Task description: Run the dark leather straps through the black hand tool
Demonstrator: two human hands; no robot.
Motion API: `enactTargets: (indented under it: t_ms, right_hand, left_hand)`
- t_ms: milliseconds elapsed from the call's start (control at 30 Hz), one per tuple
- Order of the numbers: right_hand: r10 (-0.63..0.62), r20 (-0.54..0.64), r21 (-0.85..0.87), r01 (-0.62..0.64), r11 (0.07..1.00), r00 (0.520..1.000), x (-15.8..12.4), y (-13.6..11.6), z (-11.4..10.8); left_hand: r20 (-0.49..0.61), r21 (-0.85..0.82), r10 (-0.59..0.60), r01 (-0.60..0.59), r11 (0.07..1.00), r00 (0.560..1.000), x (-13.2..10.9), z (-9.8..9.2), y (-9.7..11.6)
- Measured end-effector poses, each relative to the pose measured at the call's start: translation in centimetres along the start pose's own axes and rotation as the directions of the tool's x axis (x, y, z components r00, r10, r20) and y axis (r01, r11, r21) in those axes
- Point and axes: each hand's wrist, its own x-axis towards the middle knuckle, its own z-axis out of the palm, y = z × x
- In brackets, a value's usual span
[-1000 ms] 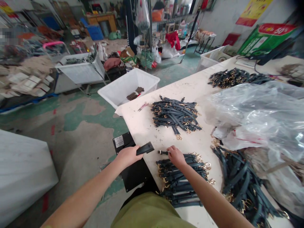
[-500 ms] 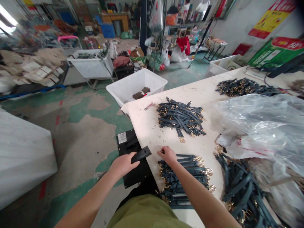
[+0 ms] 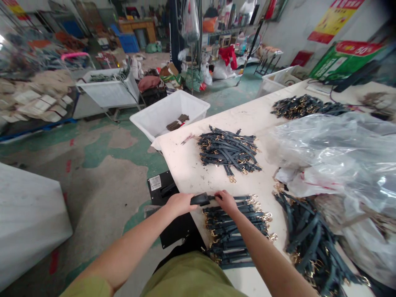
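The left hand (image 3: 182, 204) grips a black tool (image 3: 200, 199); the right hand (image 3: 226, 201) pinches a slate-dark strap (image 3: 212, 197), gold-toned hooks (image 3: 268, 216) nearby — on my feed I read "50%" on a green box (image 3: 332, 62).

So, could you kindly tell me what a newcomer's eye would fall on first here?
Probably the dark straps with gold-coloured clasps, piled in several groups on the pale table, and the big crumpled clear plastic towards its right side. Near the table's left edge, the left fingers hold a black handheld device close to the strap end at the right fingers.
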Motion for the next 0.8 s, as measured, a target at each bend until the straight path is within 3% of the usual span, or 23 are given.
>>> enactTargets:
  t_ms: [200,300,400,467,533,633,700,800]
  right_hand:
    - [-0.009,0.009,-0.064,0.01,0.998,1.0,-0.8,-0.3,-0.6]
    - [-0.054,0.112,-0.127,0.068,0.99,0.992,-1.7,0.0,-1.0]
    - [-0.107,0.213,-0.136,0.138,0.981,0.971,-0.3,0.2,-2.9]
    - [-0.121,0.136,-0.119,0.138,0.983,0.983,2.6,0.2,-5.6]
    - [-0.084,-0.063,-0.133,0.075,0.988,0.994,6.6,0.3,-8.9]
    - [-0.002,-0.292,-0.212,-0.062,0.975,0.956,12.8,0.9,-13.6]
    - [0.042,-0.373,-0.279,-0.155,0.948,0.927,16.0,1.8,-15.6]
    - [0.079,-0.415,-0.377,-0.251,0.892,0.906,19.0,3.4,-16.7]
  left_hand:
    - [-0.037,-0.064,0.016,-0.019,0.998,0.999,0.2,0.0,0.3]
    - [-0.068,-0.097,-0.014,0.008,0.995,0.998,0.3,-0.8,0.0]
    - [-0.102,-0.117,-0.059,0.047,0.992,0.993,-0.1,-2.1,-1.5]
    - [-0.119,-0.127,-0.098,0.083,0.988,0.988,-0.4,-2.7,-2.4]
    - [-0.128,-0.153,-0.132,0.112,0.982,0.983,-0.5,-3.0,-2.9]
    - [-0.125,-0.217,-0.168,0.138,0.966,0.978,-0.6,-3.0,-3.2]
    - [-0.114,-0.26,-0.193,0.158,0.953,0.975,-0.7,-2.8,-3.4]
    - [-0.092,-0.317,-0.243,0.203,0.926,0.966,-0.9,-2.5,-3.8]
